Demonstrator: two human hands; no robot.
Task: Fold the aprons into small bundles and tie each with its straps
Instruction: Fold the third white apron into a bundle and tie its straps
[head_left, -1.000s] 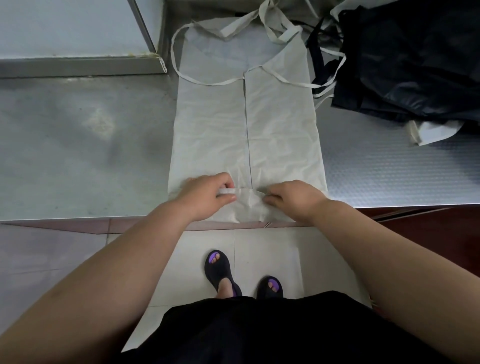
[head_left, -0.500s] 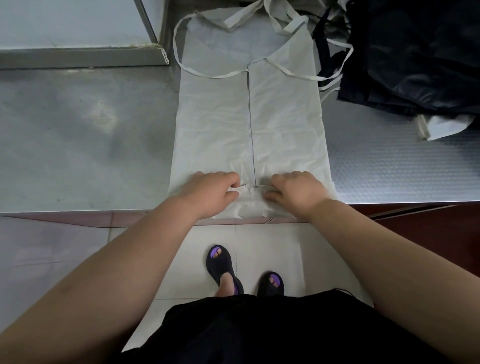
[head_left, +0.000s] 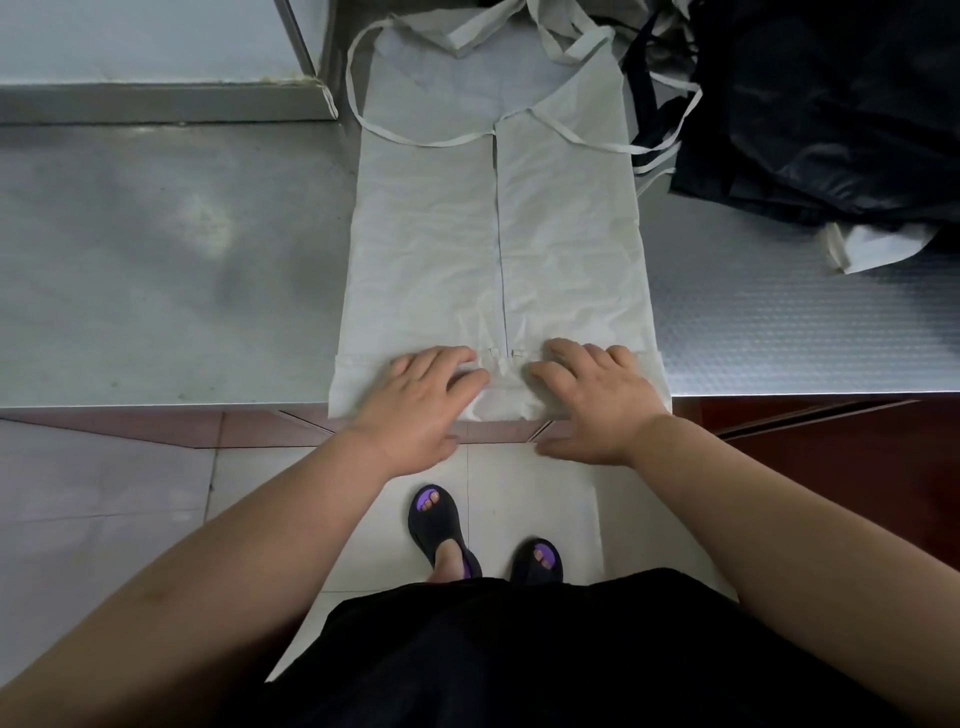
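Observation:
A white apron (head_left: 561, 223) lies folded into a long strip on the steel table (head_left: 156, 270), its two side flaps meeting at a centre seam. Its thin straps (head_left: 410, 139) loop across the far end. The near hem is turned over into a narrow fold at the table's front edge. My left hand (head_left: 421, 402) lies flat on that fold left of the seam, fingers straight. My right hand (head_left: 592, 395) presses flat on the fold right of the seam.
A heap of black aprons (head_left: 831, 104) with a white one (head_left: 872, 247) poking out sits at the back right. A raised ledge (head_left: 156, 104) runs along the back left. The table's front edge (head_left: 156, 405) is just under my wrists, above the tiled floor.
Both hands pinched the hem before; they have rolled it one fold away from me and now lie flat with fingers spread on it.

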